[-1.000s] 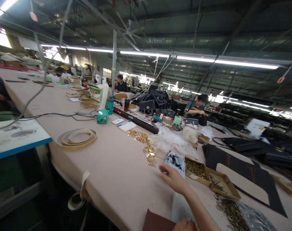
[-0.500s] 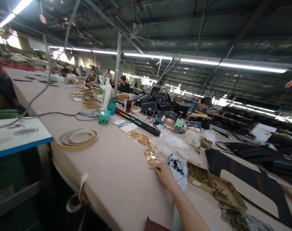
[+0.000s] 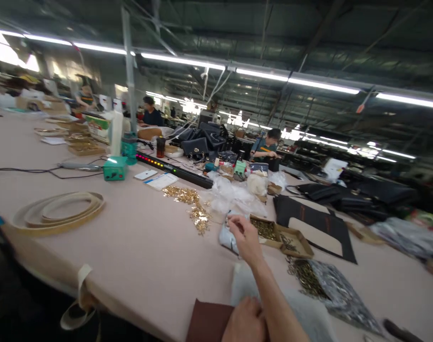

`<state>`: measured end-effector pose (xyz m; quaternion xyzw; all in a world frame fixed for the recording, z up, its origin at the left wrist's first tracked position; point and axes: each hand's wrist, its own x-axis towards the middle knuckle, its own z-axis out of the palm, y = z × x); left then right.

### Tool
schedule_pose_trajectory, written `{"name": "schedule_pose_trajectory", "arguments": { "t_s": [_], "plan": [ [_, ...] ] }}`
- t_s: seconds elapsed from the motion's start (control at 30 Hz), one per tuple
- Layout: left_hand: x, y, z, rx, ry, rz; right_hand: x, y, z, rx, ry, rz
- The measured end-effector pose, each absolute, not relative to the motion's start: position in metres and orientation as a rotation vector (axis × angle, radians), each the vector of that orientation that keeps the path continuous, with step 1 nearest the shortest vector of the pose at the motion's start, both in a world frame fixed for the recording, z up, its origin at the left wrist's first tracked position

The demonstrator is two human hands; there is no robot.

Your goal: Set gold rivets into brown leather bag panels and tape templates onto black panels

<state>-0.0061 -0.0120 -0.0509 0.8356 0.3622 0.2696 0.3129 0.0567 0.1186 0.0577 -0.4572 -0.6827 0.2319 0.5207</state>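
My right hand [image 3: 243, 232] is raised over a grey plastic bag [image 3: 226, 237], its thumb and fingertips pinched together. Whatever is between them is too small to make out. Left of it, small shiny gold metal pieces [image 3: 200, 216] lie in a loose pile on the table. At the bottom edge, my left hand [image 3: 243, 323] is closed on a flat dark brown leather-like piece [image 3: 207, 320]; my right forearm partly covers this hand. A pale grey cloth or sheet [image 3: 309, 308] lies beneath the forearm.
Cardboard trays [image 3: 296, 242] of small brass parts and an opened bag of metal rings [image 3: 311, 278] lie at right. A coiled strap [image 3: 62, 211], green box [image 3: 114, 168] and black light bar [image 3: 187, 175] are at left. Beyond the table a co-worker [image 3: 268, 147] sits.
My right hand has lifted off the edge of the gold pile and moved back over the grey bag. My left hand has come into view on the brown piece. The view has turned right.
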Motion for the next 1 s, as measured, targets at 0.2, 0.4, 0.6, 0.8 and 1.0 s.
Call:
{"name": "schedule_pose_trajectory", "arguments": {
  "t_s": [0.2, 0.4, 0.6, 0.8, 1.0],
  "plan": [
    [-0.011, -0.025, -0.036, 2.171, 1.008, 0.709, 0.119, 0.016, 0.062, -0.986, -1.325, 0.899],
    [-0.011, -0.019, -0.029, 2.000, 0.891, 0.827, 0.160, -0.071, 0.015, -1.207, -1.291, 0.918],
    [-0.020, -0.023, -0.026, 1.922, 0.662, 0.782, 0.172, -0.108, -0.015, -1.302, -1.254, 0.864],
    [-0.023, -0.028, -0.026, 1.884, 0.613, 0.822, 0.169, -0.114, -0.024, -1.274, -1.292, 0.810],
    [-0.024, -0.030, -0.025, 1.910, 0.644, 0.890, 0.168, -0.119, -0.033, -1.289, -1.094, 0.723]
  ]
}}
